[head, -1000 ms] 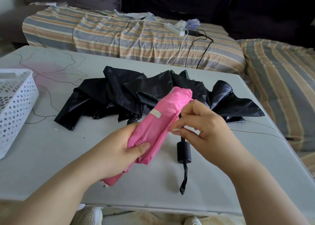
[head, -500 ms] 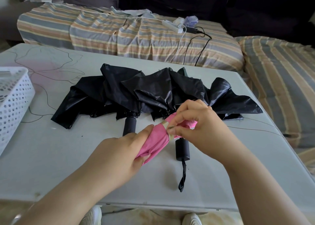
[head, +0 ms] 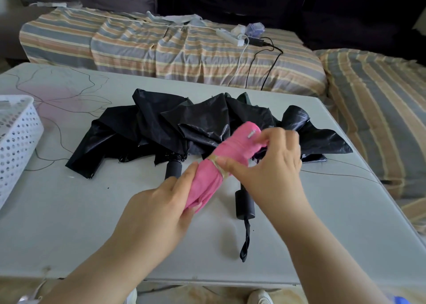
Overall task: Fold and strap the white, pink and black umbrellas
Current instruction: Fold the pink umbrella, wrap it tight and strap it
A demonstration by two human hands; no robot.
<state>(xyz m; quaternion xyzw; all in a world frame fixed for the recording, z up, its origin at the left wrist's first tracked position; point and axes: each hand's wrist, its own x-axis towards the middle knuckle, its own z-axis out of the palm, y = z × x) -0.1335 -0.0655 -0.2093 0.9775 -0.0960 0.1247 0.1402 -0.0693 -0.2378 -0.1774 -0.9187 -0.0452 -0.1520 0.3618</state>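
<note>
Left hand [head: 159, 208]: curled around lower end of pink umbrella [head: 221, 165], centre of frame.
Right hand [head: 265, 165]: pinching strap [head: 219, 167] around the roll.
Change: strap now wrapped round, loose half a second ago; pink probably almost finished.
Black umbrella [head: 202, 128]: unfolded, just behind.
White umbrella: not visible.
Room: bare table [head: 69, 223] lower left; basket [head: 16, 140] at left edge.

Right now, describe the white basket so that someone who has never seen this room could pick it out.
Start at the grey table in front of the striped couch. At its left edge stands the white basket, apart from the black umbrella; its walls are full of round holes.
</note>
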